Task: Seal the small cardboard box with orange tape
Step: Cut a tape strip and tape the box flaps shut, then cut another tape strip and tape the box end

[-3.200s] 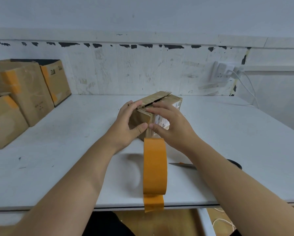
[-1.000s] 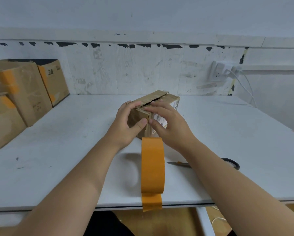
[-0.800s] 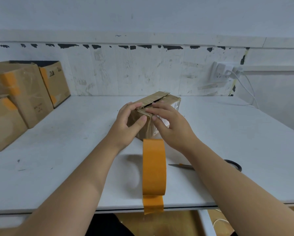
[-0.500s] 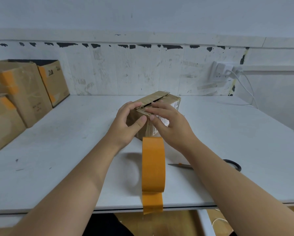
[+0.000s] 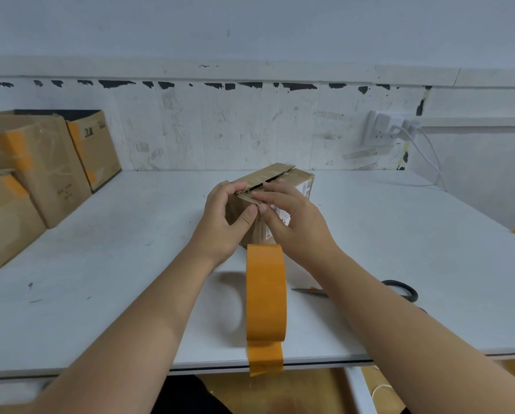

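A small cardboard box [image 5: 298, 178] stands mid-table, its top flaps folded down with a dark gap along the seam. My left hand [image 5: 223, 222] grips the box's near left corner, thumb against the front face. My right hand [image 5: 298, 225] holds the near right side, fingers pressing the top flap edge, thumb touching the left thumb. A roll of orange tape [image 5: 266, 294] stands on edge just in front of the box, touched by neither hand. Its loose end [image 5: 265, 358] hangs over the table's front edge.
Black-handled scissors [image 5: 399, 289] lie right of the tape, partly hidden by my right forearm. Three larger cardboard boxes [image 5: 35, 174] with orange tape patches stand at the far left. A wall socket [image 5: 383, 127] with white cables is at the back right. The white table [image 5: 115, 264] ends just below the tape.
Both hands have stayed on the box's near end. The thumbs have drawn closer and now meet on the front face. The tape roll has not moved.
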The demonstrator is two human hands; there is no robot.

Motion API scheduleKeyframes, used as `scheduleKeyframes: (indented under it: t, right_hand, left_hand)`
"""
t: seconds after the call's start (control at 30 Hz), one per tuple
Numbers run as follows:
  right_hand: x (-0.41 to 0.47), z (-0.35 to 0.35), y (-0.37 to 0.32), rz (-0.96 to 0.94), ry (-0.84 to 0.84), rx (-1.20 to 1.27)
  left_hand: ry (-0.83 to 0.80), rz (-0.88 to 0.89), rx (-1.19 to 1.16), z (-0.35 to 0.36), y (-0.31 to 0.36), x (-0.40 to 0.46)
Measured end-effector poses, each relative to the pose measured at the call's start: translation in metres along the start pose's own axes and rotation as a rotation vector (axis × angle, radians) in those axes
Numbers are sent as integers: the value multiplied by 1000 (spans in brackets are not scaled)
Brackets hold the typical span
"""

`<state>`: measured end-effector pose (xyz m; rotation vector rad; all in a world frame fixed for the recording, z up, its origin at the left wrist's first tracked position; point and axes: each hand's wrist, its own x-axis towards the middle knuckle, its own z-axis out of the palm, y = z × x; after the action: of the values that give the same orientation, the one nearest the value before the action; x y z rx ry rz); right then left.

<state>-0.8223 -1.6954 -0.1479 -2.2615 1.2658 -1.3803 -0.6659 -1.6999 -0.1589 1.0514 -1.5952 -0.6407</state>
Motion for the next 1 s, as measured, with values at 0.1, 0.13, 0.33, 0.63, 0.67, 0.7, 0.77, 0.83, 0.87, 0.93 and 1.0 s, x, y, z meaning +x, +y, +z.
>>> scheduleKeyframes:
  t: [0.1, 0.13, 0.33, 0.63, 0.67, 0.7, 0.77, 0.83, 0.87, 0.93, 1.0]
  right_hand:
    - [-2, -1, 0, -18, 10, -21]
    - [-3, -1, -1, -13, 4, -32]
    - [-4, -6, -4, -47, 17, -32]
    - [-8, -32, -19, -27, -65, -2]
    - [-10, -36, -22, -22, -99, 4]
    - [-12, -39, -26, -14, -136, 1]
    - [-19, -44, -34, 0, -208, -23]
    - [-27, -49, -38, 16, -271, -37]
    - [-32, -51, -40, 23, -293, -30]
    - [-42, -56, -41, 40, -318, 15]
    - [-52, -59, -41, 59, -325, 52]
  left_hand:
    - [-8, -23, 60, 0, -2, -3]
    - [-9, -27, 87, 0, -1, -3]
    - [41, 122, 227, -1, 6, -4]
    - [154, 139, 129, -21, 44, -28]
    - [139, 99, 105, -22, 49, -36]
    - [121, 72, 101, -24, 54, -46]
    - [80, 31, 127, -25, 62, -68]
    - [70, -27, 131, -27, 68, -93]
    - [84, -58, 126, -29, 71, -107]
    - [104, -94, 66, -35, 78, -139]
    - [60, -148, -34, -39, 86, -172]
